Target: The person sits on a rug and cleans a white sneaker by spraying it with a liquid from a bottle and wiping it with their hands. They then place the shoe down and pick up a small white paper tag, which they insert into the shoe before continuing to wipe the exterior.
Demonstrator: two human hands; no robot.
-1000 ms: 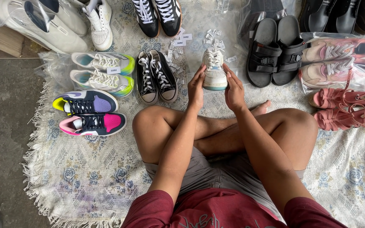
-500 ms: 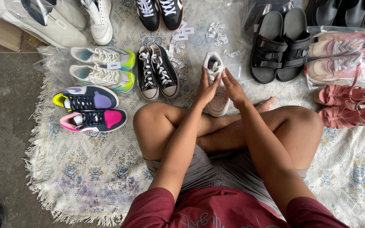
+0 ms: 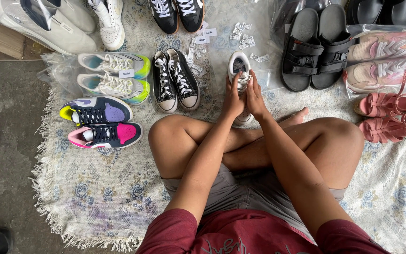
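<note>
I sit cross-legged on a pale floral rug point(image 3: 95, 193). Both hands hold one white sneaker point(image 3: 238, 66) upright in front of my shins, heel end up. My left hand point(image 3: 232, 101) grips its left side and my right hand point(image 3: 255, 99) its right side, fingers over the laces. The sneaker's lower part is hidden behind my hands.
A black canvas pair point(image 3: 175, 80) lies just left of the sneaker, with colourful sneaker pairs point(image 3: 102, 122) and bagged ones point(image 3: 111, 75) further left. Black strap sandals point(image 3: 318, 47) and pink shoes point(image 3: 391, 113) lie right. Small paper tags point(image 3: 243, 35) are scattered behind. Bare concrete floor point(image 3: 5, 141) lies left.
My hands have drawn the white sneaker closer to my legs and closed together around it; the view has shifted slightly.
</note>
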